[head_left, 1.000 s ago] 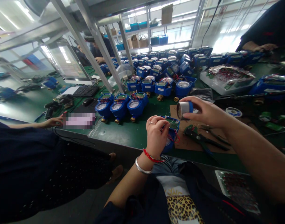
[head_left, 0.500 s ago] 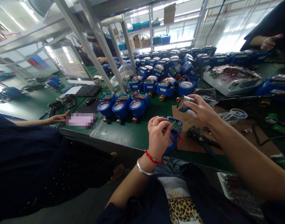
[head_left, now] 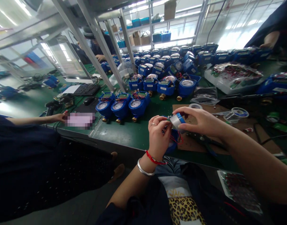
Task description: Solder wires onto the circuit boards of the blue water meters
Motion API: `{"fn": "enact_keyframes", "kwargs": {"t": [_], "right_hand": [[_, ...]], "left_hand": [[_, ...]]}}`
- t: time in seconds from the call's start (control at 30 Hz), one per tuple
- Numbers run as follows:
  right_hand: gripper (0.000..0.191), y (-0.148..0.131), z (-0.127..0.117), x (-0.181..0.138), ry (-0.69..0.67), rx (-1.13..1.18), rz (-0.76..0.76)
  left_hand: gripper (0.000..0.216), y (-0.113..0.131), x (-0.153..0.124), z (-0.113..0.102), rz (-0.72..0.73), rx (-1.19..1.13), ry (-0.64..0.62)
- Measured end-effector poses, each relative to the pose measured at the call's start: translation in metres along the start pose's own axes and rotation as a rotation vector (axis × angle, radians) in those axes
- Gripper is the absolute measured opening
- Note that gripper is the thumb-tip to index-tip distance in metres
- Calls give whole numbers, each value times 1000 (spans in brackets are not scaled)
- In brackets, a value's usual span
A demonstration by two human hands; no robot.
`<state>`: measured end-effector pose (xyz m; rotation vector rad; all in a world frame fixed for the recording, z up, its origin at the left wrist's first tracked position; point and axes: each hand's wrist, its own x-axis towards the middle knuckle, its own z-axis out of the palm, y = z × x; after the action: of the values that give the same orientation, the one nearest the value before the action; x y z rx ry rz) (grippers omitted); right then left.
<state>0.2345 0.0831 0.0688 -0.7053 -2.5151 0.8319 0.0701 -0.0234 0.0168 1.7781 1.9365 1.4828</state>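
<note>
In front of me a blue water meter [head_left: 171, 147] with red and dark wires sits at the bench edge, mostly covered by my hands. My left hand [head_left: 158, 135] is closed in a pinch above it. A thin pale wire showed at these fingertips a moment ago; now the tips are hidden. My right hand [head_left: 199, 121] grips a small round metal tin [head_left: 176, 121] with a blue band. The tin is tilted with its mouth toward my left fingertips, right beside them. Whether they touch cannot be seen.
Three blue meters [head_left: 119, 106] stand left of my hands, with many more behind. Pliers [head_left: 205, 142] lie on brown cardboard [head_left: 187, 147] at right, near a wire spool [head_left: 238, 113]. A co-worker's hand [head_left: 56, 117] rests at a blurred pink item. Another person is at far right.
My right hand has brought the tin left and down to my left fingertips, over the meter's board. My left hand stays nearly still. The far-right person's hand has lowered.
</note>
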Motion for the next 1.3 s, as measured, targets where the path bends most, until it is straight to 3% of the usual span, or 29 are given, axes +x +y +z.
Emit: {"fn": "enact_keyframes", "kwargs": {"t": [0.17, 0.27, 0.37, 0.47, 0.63, 0.8, 0.87, 0.97, 1.03, 1.13, 1.2, 1.3], "right_hand": [[61, 52, 2, 15, 379, 320, 187], [81, 92, 13, 27, 522, 272, 380], [93, 122, 31, 39, 480, 43, 529], [86, 139, 51, 48, 377, -106, 553], [71, 150, 69, 54, 298, -123, 512], [74, 151, 66, 48, 254, -137, 503], [77, 148, 63, 43, 260, -147, 507], [71, 131, 60, 33, 317, -171, 499], [59, 107, 57, 23, 437, -170, 431], [34, 54, 55, 9, 629, -100, 215], [18, 18, 56, 2, 567, -75, 90], [12, -18, 64, 0, 430, -38, -39]], "left_hand": [[10, -1, -1, -1, 2, -1, 16], [10, -2, -2, -1, 3, -7, 25], [9, -2, -2, -1, -2, -5, 46], [8, -2, -3, -2, -16, 6, 70], [18, -2, -9, -17, -27, -9, 72], [21, -21, -26, -38, -76, -34, 172], [19, -33, -34, -43, -108, -48, 167], [19, -48, -40, -46, -151, -93, 61], [19, -54, -40, -45, -149, -118, -20], [16, -56, -35, -42, -122, -134, -71], [13, -55, -31, -39, -109, -141, -69], [9, -50, -26, -36, -77, -160, -65]]}}
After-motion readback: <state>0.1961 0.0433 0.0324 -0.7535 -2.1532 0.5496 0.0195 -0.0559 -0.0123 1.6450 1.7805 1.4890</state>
